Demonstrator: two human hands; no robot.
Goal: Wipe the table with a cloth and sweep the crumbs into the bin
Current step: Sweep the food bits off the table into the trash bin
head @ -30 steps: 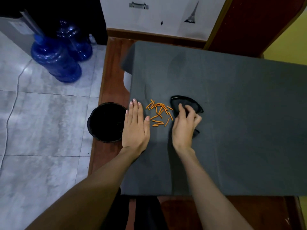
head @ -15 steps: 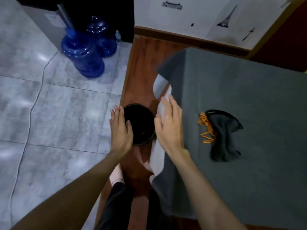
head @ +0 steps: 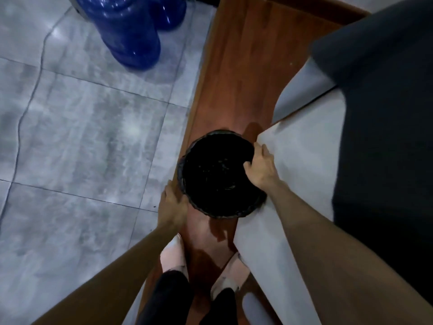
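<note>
My right hand (head: 260, 166) grips the near-right rim of the bin (head: 218, 174): the fingers curl over the edge into the dark inside, and the thumb lies on the outside. My left hand (head: 173, 201) is on the opposite side, at the lower-left rim, fingers wrapped against the outer wall; whether they hook over the lip I cannot tell. So the bin sits between my two hands, on the reddish wooden strip (head: 236, 73) of floor. Its inside is black, and I can read no label or writing on it, nor anywhere else here.

Just right of my right hand hangs the pale underside of the table cover (head: 302, 160), with its dark grey top (head: 384, 113) further right. Below my hands are my pale shoes (head: 173, 256) and dark trouser legs (head: 168, 299). Out to the left of my left hand lies grey tiled floor (head: 77, 137) with a thin cable (head: 24, 111) across it, and far ahead stand the blue water jugs (head: 131, 31).

Half a second ago both hands were flat and open, the left beside the bin, the right over the table edge; they have since dropped onto the rim. The view has tipped down, so the cloth and orange crumbs on the table top have gone out of sight.
</note>
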